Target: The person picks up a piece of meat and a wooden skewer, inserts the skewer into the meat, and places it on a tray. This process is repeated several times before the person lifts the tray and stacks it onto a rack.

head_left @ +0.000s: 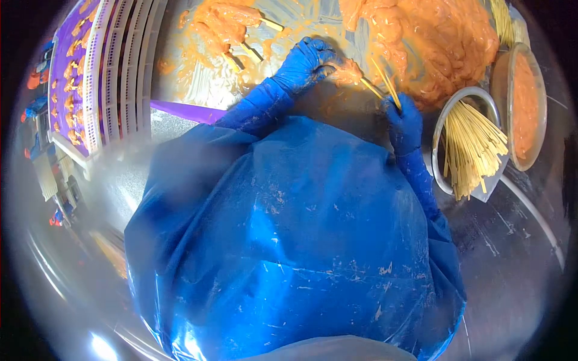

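My left hand, in a blue glove, is closed on one end of a small orange-coated piece of raw meat. A flat wooden skewer runs from the meat's right end toward my right hand. That gloved hand is closed around skewers, and other skewer tips stick up from its fingers beside the first one. How deep the skewer sits in the meat is hidden. Both hands are just above the smeared metal work surface.
Skewered meat lies at the upper left, and a large heap of coated meat at the upper right. A container of skewers and a tub of orange meat stand right. Stacked white trays with a purple liner stand left.
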Action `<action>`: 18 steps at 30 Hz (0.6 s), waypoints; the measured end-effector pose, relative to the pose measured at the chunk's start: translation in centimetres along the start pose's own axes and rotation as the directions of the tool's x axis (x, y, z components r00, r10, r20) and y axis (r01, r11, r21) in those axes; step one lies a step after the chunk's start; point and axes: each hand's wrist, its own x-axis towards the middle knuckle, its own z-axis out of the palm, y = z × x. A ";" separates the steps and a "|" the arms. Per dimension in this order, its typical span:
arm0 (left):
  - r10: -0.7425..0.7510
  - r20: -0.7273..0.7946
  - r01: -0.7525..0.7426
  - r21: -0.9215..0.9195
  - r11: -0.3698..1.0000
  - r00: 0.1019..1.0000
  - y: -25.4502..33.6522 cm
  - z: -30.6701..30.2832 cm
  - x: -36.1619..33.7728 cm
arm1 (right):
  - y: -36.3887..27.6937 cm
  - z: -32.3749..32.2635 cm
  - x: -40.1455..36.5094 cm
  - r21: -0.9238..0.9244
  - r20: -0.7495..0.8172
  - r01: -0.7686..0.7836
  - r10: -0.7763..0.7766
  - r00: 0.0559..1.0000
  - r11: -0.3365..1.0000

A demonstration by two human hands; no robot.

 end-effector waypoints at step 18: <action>-0.063 0.039 0.063 0.001 0.998 0.997 0.7 -0.2 0.5 | 1.4 0.6 1.8 0.036 0.032 0.093 -0.094 0.995 0.995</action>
